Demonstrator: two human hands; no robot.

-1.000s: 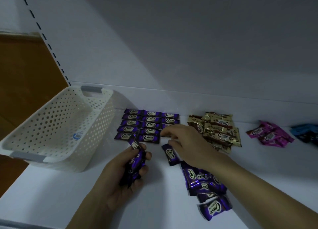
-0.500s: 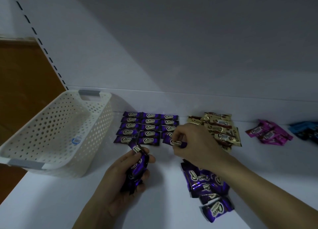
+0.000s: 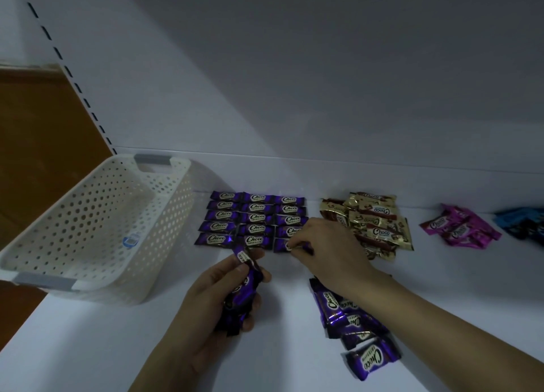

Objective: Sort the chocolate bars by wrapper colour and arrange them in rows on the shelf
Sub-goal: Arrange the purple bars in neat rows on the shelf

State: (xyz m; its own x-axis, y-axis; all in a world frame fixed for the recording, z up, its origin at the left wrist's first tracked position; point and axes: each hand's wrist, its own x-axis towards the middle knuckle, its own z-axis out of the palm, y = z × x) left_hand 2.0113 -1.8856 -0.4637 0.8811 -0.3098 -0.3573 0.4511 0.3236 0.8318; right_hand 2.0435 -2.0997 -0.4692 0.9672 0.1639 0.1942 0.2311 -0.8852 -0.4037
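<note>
Right hand [image 3: 323, 251]: my fingertips pinch one purple bar [image 3: 287, 246] at the front-right corner of the purple grid [image 3: 256, 215].
That bar's axis: it runs left to right, in line with the rows, and I judge it fills the front row's last place.
Left hand [image 3: 206, 303]: it is curled round a bundle of purple bars [image 3: 241, 297], just in front of the grid's middle column.
Bundle's axis: it points away from me, crosswise to the rows, so each bar will need a quarter turn.
Nearer hand: the right is at the grid, the left near but apart.
Next row: I expect it to open toward me, on bare shelf [image 3: 282, 332].
Loose purple pile [image 3: 353, 324]: it lies beneath my right forearm.
</note>
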